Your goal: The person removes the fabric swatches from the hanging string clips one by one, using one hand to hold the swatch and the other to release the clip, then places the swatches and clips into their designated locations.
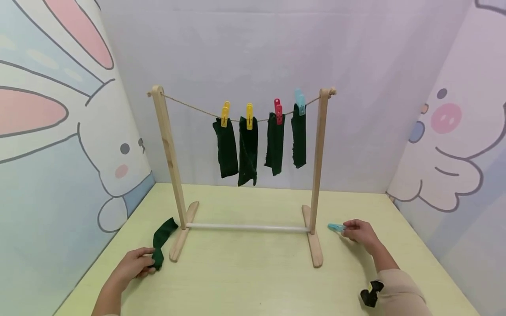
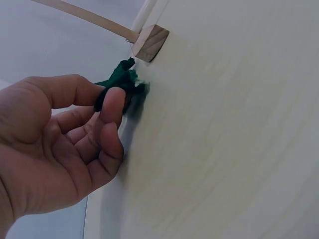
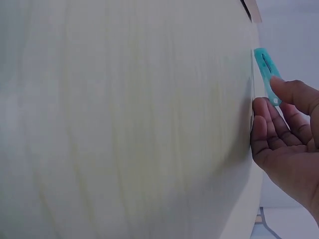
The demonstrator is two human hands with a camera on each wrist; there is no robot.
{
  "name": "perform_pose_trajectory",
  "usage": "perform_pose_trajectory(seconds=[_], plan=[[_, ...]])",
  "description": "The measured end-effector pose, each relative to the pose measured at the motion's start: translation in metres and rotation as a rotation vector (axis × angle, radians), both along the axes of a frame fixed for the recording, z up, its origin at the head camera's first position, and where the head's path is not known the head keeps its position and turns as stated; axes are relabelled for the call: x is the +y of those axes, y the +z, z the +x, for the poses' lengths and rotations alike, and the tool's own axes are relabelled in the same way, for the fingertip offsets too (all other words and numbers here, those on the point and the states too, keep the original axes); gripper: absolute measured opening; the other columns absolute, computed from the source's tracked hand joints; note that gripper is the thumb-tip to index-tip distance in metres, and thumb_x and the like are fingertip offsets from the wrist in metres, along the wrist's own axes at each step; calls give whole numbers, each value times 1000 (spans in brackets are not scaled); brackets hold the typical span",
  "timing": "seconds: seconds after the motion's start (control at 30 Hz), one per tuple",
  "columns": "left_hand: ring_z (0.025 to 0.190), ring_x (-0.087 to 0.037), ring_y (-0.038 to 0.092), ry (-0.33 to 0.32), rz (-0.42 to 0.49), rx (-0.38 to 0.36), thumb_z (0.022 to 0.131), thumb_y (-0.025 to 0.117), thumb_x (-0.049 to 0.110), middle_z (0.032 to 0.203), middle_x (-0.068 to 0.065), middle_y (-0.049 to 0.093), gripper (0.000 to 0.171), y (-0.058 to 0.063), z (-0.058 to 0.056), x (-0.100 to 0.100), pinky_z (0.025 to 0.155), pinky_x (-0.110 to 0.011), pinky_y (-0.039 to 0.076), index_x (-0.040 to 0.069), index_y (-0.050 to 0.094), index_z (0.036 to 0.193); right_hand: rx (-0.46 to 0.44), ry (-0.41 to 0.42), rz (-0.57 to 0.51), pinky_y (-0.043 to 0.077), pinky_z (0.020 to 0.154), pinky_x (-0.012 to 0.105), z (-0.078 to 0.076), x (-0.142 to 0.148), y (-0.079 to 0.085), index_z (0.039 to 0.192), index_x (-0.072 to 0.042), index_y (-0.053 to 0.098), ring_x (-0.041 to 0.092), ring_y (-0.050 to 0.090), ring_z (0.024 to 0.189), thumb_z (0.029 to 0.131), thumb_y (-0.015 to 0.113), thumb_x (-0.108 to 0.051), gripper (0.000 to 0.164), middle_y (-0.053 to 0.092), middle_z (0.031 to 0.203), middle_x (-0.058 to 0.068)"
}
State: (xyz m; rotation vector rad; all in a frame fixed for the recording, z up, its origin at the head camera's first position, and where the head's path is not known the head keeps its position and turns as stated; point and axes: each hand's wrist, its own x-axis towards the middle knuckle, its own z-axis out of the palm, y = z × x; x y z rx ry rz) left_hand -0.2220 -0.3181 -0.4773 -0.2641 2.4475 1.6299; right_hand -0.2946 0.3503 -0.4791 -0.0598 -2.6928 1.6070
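At the left of the table, my left hand (image 1: 136, 264) pinches the near end of a dark green cloth strip (image 1: 164, 233). The strip's far part lies toward the foot of a wooden stand. In the left wrist view the cloth (image 2: 122, 82) bunches between thumb and fingers. On the right, my right hand (image 1: 361, 235) holds a light blue clothespin (image 1: 336, 227) by one end, just above or on the table; I cannot tell which. The clothespin (image 3: 266, 69) points away from the fingertips in the right wrist view. Both hands are outside the stand's posts.
Between two wooden posts (image 1: 319, 162) sags a rope (image 1: 189, 105). Several dark green strips (image 1: 227, 149) hang from it, held by yellow (image 1: 225, 115), red (image 1: 278, 112) and light blue clothespins (image 1: 301, 104). A white bar (image 1: 249, 227) joins the feet. Printed walls stand left and right.
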Motion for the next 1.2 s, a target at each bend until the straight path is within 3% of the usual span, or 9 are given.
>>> perform_pose_trajectory(seconds=[0.33, 0.53, 0.73, 0.83, 1.0, 1.2], plan=[[69, -22, 60, -138, 84, -45, 91, 49, 6, 84, -10, 61, 53, 3, 1, -19, 59, -30, 48, -19, 28, 133, -30, -19, 52, 48, 65, 32, -8, -8, 4, 113, 15, 53, 17, 53, 78, 83, 67, -5, 39, 61, 98, 14], [69, -22, 62, -173, -23, -57, 89, 51, 6, 84, -7, 59, 47, 15, 9, -21, 59, -32, 47, -22, 36, 124, -35, -24, 70, 46, 61, 31, -11, -7, 2, 111, 15, 55, 17, 51, 74, 81, 68, -4, 38, 60, 88, 8], [70, -22, 61, -232, -95, -4, 85, 55, 3, 82, -6, 61, 47, 14, 13, -23, 62, -35, 49, -25, 37, 119, -23, -30, 94, 45, 62, 28, -11, -6, -3, 110, 15, 55, 16, 51, 76, 79, 70, -2, 38, 59, 90, 11], [71, -21, 60, -213, -170, 37, 84, 58, 4, 82, -9, 64, 44, 15, 15, -24, 61, -35, 48, -23, 43, 115, -14, -29, 95, 45, 63, 27, -9, -6, -4, 112, 15, 54, 14, 52, 77, 79, 70, -3, 41, 59, 91, 12], [70, -21, 59, -117, -323, 49, 84, 61, 8, 82, -8, 64, 38, 17, 23, -21, 59, -35, 45, -15, 53, 114, 4, -46, 111, 46, 61, 27, 2, -7, -2, 114, 15, 52, 15, 52, 77, 81, 69, -5, 42, 60, 91, 12], [71, -21, 57, -95, -347, 77, 87, 60, 10, 83, -6, 64, 40, 24, 33, -15, 58, -34, 43, -13, 52, 119, 56, -44, 94, 48, 63, 29, 14, -14, 2, 118, 14, 52, 15, 54, 80, 84, 68, -10, 45, 60, 97, 16]])
